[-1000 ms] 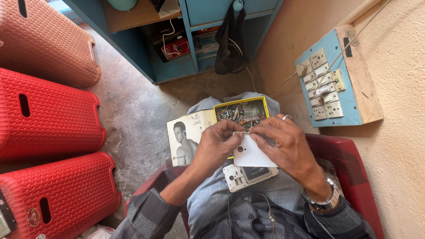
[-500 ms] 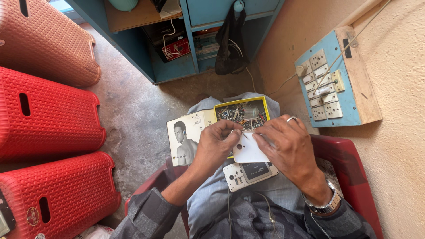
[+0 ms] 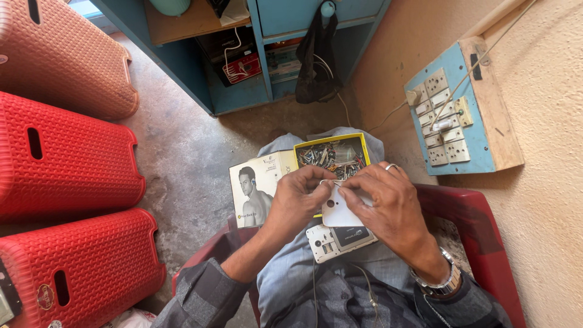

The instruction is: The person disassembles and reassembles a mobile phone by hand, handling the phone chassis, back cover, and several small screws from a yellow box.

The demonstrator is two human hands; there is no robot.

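Observation:
Both of my hands meet over my lap on a white phone back cover. My left hand pinches its upper left edge, and my right hand, with a ring and a wristwatch, presses its right side. Under the cover, an opened white phone with its battery showing lies on my knees. Just beyond my fingers sits a yellow box full of small metal parts. Beside it lies a printed card with a person's picture.
I sit on a red plastic chair. Red plastic stools stand stacked at the left on the concrete floor. A blue shelf unit with a hanging black bag is ahead. A blue switchboard hangs on the right wall.
My hands stay on the white cover with only small finger shifts. My right fingers have slid a little further over the cover.

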